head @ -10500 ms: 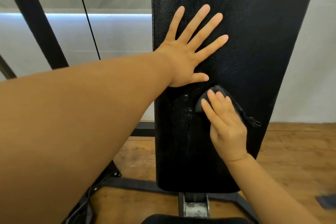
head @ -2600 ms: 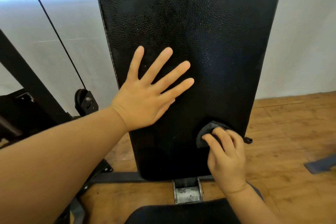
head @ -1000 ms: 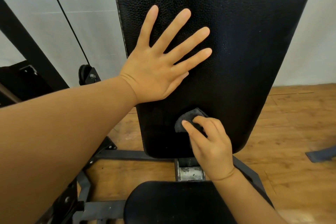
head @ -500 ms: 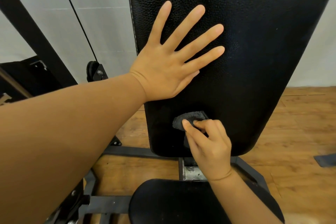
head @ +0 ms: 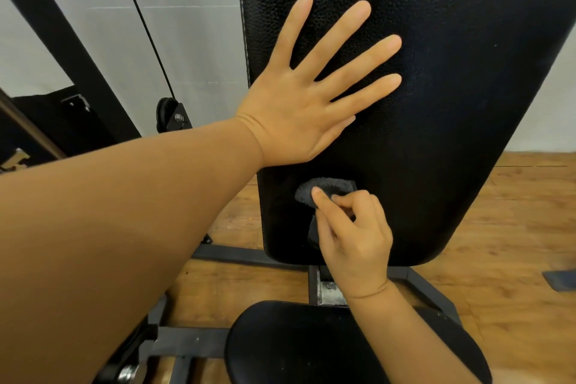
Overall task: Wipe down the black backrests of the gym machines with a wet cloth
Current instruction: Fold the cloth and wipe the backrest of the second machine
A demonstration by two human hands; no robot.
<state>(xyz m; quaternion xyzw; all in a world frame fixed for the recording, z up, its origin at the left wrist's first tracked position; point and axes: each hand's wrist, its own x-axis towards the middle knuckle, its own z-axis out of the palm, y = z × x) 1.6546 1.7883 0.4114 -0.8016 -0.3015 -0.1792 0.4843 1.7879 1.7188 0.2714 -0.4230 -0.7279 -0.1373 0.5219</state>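
Fingers of the left hand are spread wide and straight, palm flat against the upright black backrest near its left edge. Lower down, the right hand curls its fingers onto a dark grey cloth, apparently pinching it with the thumb, bunched against the backrest's lower part, above the black seat pad.

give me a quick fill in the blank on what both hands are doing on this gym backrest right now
1. The left hand lies flat with fingers ____ on the black textured backrest.
2. The right hand pinches a dark grey ____ against the pad.
3. The cloth sits near the backrest's ____ edge.
4. The floor is made of ____.

Missing words: spread; cloth; lower; wood
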